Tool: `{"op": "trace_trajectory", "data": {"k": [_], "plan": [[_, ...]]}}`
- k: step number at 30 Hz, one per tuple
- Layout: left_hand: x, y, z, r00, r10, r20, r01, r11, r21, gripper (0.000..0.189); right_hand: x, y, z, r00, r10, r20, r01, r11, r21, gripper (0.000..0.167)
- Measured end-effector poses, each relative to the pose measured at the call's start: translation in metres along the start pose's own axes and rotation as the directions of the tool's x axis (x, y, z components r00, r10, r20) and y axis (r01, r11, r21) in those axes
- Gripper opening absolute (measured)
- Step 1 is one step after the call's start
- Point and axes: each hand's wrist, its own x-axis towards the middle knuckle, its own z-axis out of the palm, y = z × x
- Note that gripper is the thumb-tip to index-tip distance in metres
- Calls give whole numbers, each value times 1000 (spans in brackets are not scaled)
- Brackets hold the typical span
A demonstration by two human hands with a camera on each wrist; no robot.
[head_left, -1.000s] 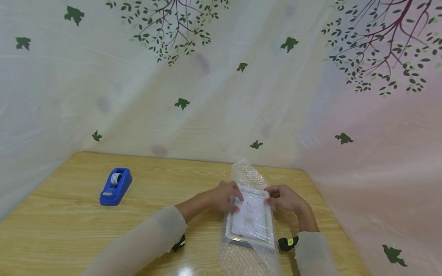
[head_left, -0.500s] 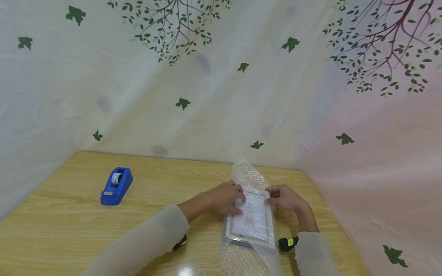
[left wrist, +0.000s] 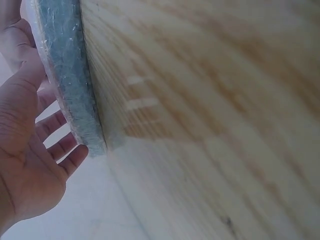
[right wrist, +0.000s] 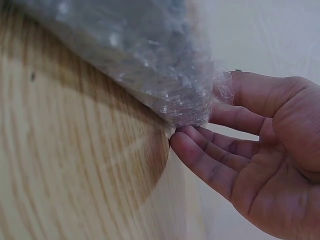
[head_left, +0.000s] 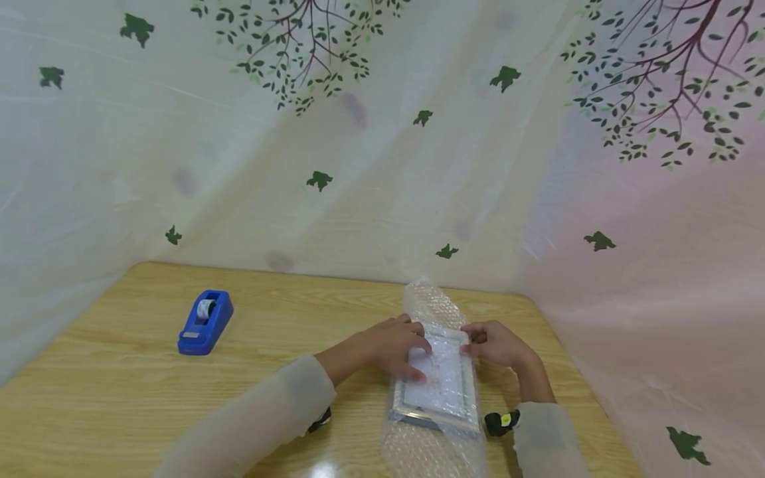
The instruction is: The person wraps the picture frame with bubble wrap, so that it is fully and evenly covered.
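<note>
A light picture frame (head_left: 445, 392), wrapped in clear bubble wrap (head_left: 431, 304), lies flat on the wooden table. My left hand (head_left: 397, 345) rests over the frame's left side, its fingers spread and slightly bent. In the left wrist view, the fingers of my left hand (left wrist: 32, 135) lie along the wrapped blue-grey edge (left wrist: 67, 65) without closing round it. At the frame's far right corner, my right hand (head_left: 501, 345) pinches the wrap. The right wrist view has bubble wrap (right wrist: 165, 85) at the thumb and fingers of my right hand (right wrist: 265, 145).
A blue tape dispenser (head_left: 206, 322) with a roll of tape stands at the left of the wooden table (head_left: 269, 312). Loose bubble wrap extends beyond the frame's near and far ends. A printed curtain (head_left: 370, 219) hangs behind the table and along its right side.
My left hand has slid a little right and toward me over the wrapped picture frame. My right hand stays at the far right corner. The whole view has shifted slightly.
</note>
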Motion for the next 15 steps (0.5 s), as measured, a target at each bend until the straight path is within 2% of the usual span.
{"op": "trace_trajectory", "data": {"k": [9,15], "plan": [[-2,4,-3,1000,-22,14,22,1000,4,53,2,3,-4,999,-25,21,25,999,-30,53],[-1,4,-3,999,-21,24,21,1000,13,54,4,3,-12,998,-40,53,44,997,-66,61]]}}
